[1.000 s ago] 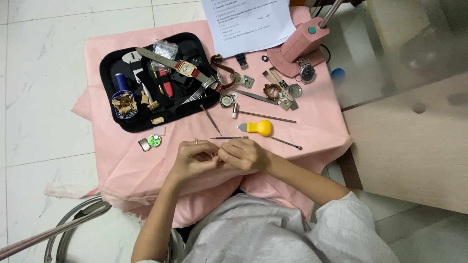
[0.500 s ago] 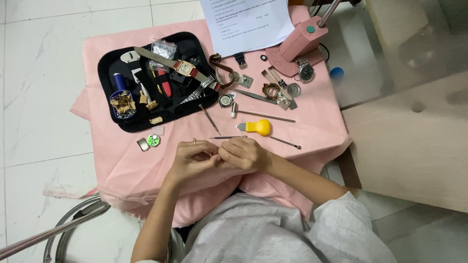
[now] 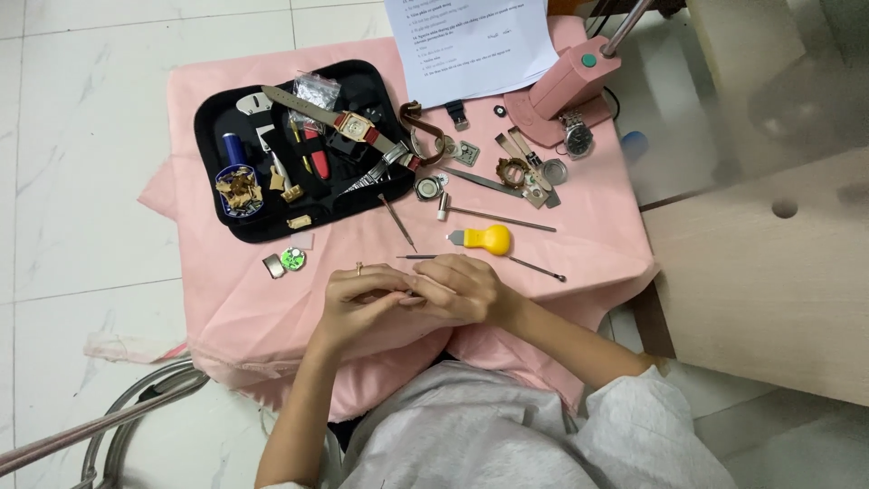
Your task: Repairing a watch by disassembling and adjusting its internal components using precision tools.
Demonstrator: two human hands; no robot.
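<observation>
My left hand (image 3: 360,299) and my right hand (image 3: 462,290) meet at the near edge of a table covered with a pink cloth (image 3: 244,308). Their fingertips pinch together around something small that the fingers hide. A ring shows on a left finger. A thin metal tool (image 3: 418,257) lies just beyond my knuckles. Past it lies a yellow-handled case opener (image 3: 486,240).
A black tool tray (image 3: 217,109) at the far left holds a square watch on a strap (image 3: 348,127) and small tools. A pink press (image 3: 566,91), a wristwatch (image 3: 577,136), loose watch parts, tweezers and a printed sheet (image 3: 475,41) lie behind. A wooden board (image 3: 769,290) stands right.
</observation>
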